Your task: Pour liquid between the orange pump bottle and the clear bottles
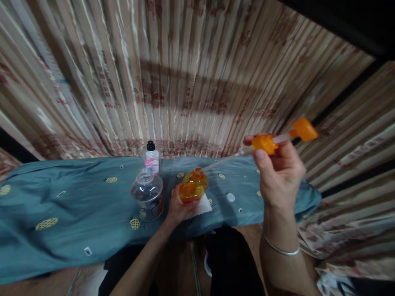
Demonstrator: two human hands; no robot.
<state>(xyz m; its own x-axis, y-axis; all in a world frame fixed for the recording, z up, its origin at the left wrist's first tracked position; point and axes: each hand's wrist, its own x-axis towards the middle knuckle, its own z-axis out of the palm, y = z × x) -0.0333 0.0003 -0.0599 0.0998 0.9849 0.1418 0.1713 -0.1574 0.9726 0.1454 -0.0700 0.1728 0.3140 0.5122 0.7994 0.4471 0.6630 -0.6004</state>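
Observation:
An amber see-through bottle [194,187] with an uncovered neck is in my left hand [180,205], tilted a little to the right above the cloth. My right hand [279,170] is raised to the right and pinches the collar of an orange pump top [264,144]. From the pump top a clear dip tube slants down left, its end at or very near the bottle's mouth; I cannot tell whether it is inside. Beneath the bottle lies a white napkin [202,206], partly covered by my left hand.
A clear plastic cup with a domed lid [147,189] stands left of my left hand. Behind it is a white and pink bottle with a black cap [152,158]. A small white disc [230,197] lies on the teal patterned cloth [92,205]. A pleated curtain [185,82] hangs behind.

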